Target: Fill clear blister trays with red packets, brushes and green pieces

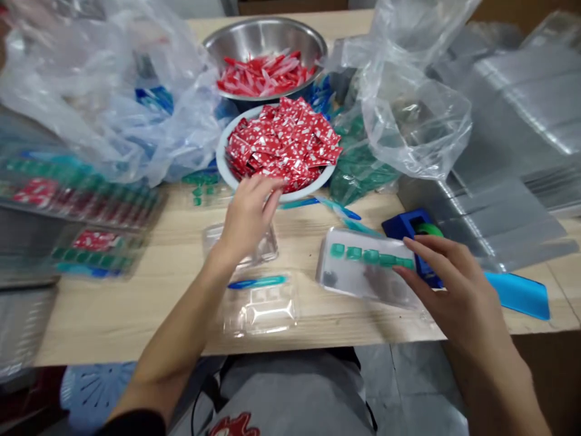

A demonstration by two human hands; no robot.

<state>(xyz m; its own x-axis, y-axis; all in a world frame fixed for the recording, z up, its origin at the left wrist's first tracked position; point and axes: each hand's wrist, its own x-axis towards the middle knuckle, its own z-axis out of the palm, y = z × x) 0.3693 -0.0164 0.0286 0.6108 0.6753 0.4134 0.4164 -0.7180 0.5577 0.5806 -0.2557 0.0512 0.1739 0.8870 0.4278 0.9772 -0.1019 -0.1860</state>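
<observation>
My left hand [249,215] reaches to the near rim of a pale bowl [223,158] heaped with red packets with white print [285,142]. Its fingers are stretched over the rim at the packets, thumb apart, and I see nothing held. My right hand [454,278] has thumb and fingers around the right end of a clear plastic tray [363,284] with a row of green pieces [371,257]. Below my left hand lie an empty clear tray [267,245] and an open clear clamshell [265,312] with a blue-green stick [256,282] across it.
Behind stands a steel bowl [267,30] of red and pink pieces. Plastic bags [181,127] crowd the left, another bag [417,121] the right. Blurred filled packs [93,254] are stacked left. A blue tape dispenser [403,224] and grey plastic sheets [512,212] lie right.
</observation>
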